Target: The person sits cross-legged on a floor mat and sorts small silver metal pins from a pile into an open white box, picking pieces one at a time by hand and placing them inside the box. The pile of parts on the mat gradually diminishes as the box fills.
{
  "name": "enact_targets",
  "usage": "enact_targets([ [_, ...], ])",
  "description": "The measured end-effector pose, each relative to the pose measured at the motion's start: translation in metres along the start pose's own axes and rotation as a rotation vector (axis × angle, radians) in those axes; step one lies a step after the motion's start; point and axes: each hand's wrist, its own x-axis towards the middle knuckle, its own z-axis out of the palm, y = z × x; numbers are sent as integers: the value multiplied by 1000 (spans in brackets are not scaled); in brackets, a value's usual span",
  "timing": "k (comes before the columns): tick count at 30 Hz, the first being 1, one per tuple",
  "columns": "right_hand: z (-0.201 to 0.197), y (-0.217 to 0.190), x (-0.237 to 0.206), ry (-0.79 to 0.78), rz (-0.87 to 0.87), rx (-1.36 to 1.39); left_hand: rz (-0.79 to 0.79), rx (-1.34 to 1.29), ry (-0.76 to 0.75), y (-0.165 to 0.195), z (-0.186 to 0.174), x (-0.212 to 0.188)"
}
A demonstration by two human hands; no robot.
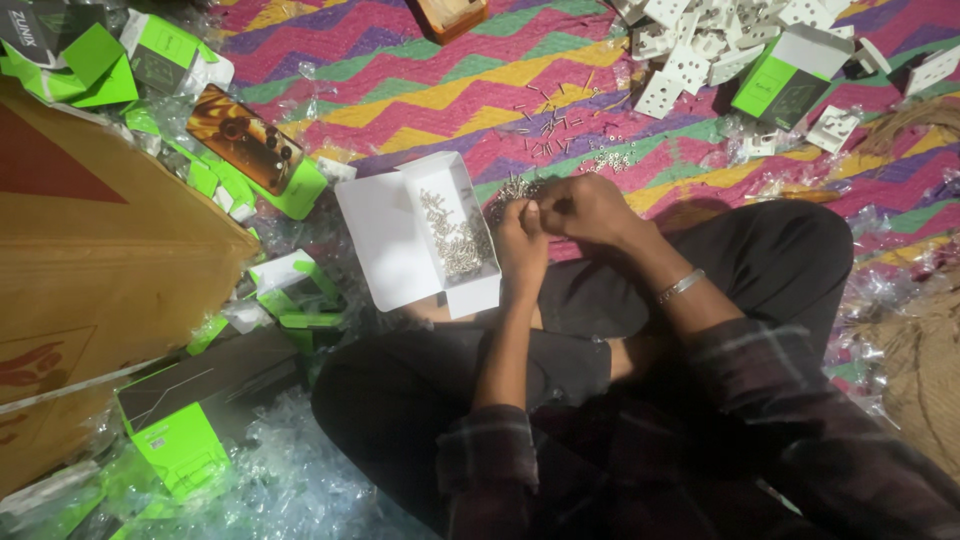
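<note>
My left hand (521, 243) and my right hand (585, 207) meet in front of my crossed legs, fingertips pinched together on small metal screws (514, 187) from a little pile on the mat. Just left of my left hand lies an open white cardboard box (385, 245) with several shiny screws (455, 238) in its tray. A metal bracelet (680, 285) circles my right wrist. Exactly what sits between the fingertips is too small to make out.
Loose screws (550, 125) lie scattered on the zigzag mat (420, 95). White plastic socket plates (690, 45) are heaped at the top right beside a green-and-white box (790, 75). Green boxes (185, 440), clear plastic wrappers (290, 480) and a large brown carton (100, 260) crowd the left.
</note>
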Motion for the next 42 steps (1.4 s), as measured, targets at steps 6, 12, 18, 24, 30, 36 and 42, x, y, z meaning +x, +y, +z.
enact_targets([
  [6, -3, 0, 2, 104, -340, 64, -79, -111, -86, -1, 0, -1],
  [12, -2, 6, 2, -19, 256, 68, -13, -289, -72, -5, 1, 0],
  [18, -2, 4, 1, -23, 47, 111, -34, -189, -19, -8, 3, 0],
  [24, 4, 5, -4, -28, -29, -164, 45, 98, -42, 7, -1, -6],
  [30, 5, 7, -1, 108, 10, 37, 36, 103, -110, 20, -9, -6],
  [36, -1, 1, -2, 78, 77, 120, 24, 89, -87, 17, -9, -5],
  [42, 2, 7, 3, -150, 102, 92, 133, 40, -11, 9, -6, -2],
])
